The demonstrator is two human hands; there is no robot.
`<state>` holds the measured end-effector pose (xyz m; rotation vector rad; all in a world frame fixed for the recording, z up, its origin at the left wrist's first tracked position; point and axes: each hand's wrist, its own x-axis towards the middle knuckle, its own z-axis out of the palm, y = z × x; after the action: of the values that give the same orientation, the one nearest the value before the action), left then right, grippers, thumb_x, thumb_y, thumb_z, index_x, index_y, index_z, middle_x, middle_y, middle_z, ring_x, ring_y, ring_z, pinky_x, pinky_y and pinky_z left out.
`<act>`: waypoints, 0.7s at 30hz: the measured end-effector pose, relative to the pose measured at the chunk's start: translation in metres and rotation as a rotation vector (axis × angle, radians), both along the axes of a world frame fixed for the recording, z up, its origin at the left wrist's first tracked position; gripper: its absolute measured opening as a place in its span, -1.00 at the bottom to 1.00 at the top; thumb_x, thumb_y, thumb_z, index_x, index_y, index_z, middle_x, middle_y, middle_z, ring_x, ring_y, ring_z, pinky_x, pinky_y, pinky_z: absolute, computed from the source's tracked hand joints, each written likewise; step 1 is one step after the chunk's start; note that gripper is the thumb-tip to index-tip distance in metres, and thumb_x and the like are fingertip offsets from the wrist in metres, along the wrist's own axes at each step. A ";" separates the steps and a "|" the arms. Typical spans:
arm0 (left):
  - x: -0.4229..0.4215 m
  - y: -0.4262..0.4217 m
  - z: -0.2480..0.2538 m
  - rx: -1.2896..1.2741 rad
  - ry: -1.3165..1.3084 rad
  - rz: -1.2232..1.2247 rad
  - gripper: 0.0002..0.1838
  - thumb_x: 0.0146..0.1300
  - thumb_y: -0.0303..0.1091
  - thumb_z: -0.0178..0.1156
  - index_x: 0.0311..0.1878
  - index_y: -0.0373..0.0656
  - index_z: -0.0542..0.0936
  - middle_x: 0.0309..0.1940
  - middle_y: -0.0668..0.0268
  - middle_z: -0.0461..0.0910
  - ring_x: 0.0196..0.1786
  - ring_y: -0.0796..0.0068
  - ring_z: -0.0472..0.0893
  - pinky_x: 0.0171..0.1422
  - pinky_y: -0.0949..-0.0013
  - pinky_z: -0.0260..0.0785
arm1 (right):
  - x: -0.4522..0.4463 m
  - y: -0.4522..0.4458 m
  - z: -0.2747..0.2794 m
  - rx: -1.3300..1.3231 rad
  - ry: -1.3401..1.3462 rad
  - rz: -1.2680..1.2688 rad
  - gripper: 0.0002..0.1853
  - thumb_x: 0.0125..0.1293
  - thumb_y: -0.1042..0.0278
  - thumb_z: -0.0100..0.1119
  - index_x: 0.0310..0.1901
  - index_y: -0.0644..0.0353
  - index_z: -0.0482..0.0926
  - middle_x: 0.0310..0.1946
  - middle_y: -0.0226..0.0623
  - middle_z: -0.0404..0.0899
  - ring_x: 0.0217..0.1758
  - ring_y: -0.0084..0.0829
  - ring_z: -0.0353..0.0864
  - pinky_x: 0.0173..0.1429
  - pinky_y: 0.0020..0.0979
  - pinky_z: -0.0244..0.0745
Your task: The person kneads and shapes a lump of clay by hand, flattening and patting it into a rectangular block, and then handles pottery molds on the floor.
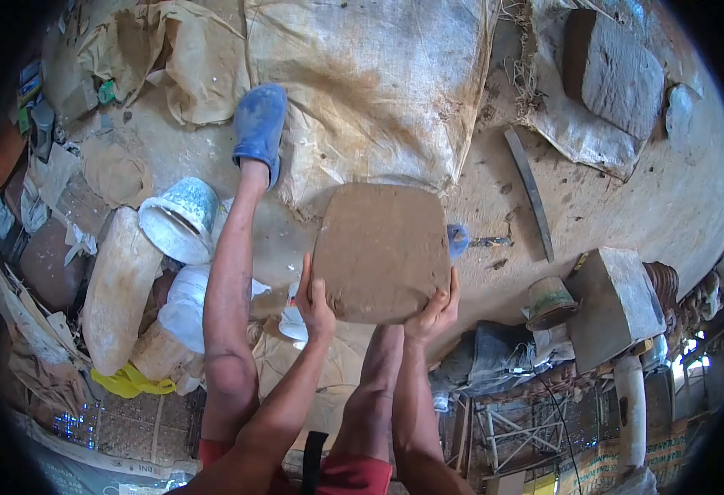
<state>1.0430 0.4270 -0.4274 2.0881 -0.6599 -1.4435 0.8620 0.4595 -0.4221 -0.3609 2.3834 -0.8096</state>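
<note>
A large brown clay block [383,247] with rounded corners is held up in front of me, between my two hands. My left hand [317,307] grips its lower left edge, with the thumb along the near face. At the lower right corner, my right hand [434,317] is closed on the same block. The fingers behind the block are partly hidden. Beyond its far edge lies a stained cloth sheet [370,91] on the floor.
A blue clog [260,124] is on my left foot; the other clog [458,240] peeks out behind the block. White buckets [176,223] stand at left. A flat bar [529,194], another grey block [624,78] and a box-like block [618,305] are at right.
</note>
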 end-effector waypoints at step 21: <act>0.041 -0.031 -0.055 0.034 -0.004 -0.071 -0.35 0.40 -0.12 0.10 0.33 -0.55 0.51 0.19 -0.03 0.66 0.23 0.22 0.61 0.40 0.24 0.36 | 0.053 -0.009 -0.017 0.015 0.211 -0.122 -0.35 0.50 -0.02 0.04 0.31 0.48 0.52 0.08 0.08 0.66 0.13 -0.14 0.64 0.26 -0.20 0.49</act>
<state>1.0845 0.3958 -0.4820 2.1133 -0.7220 -1.4999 0.9148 0.4510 -0.4387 -0.3101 2.6282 -0.8447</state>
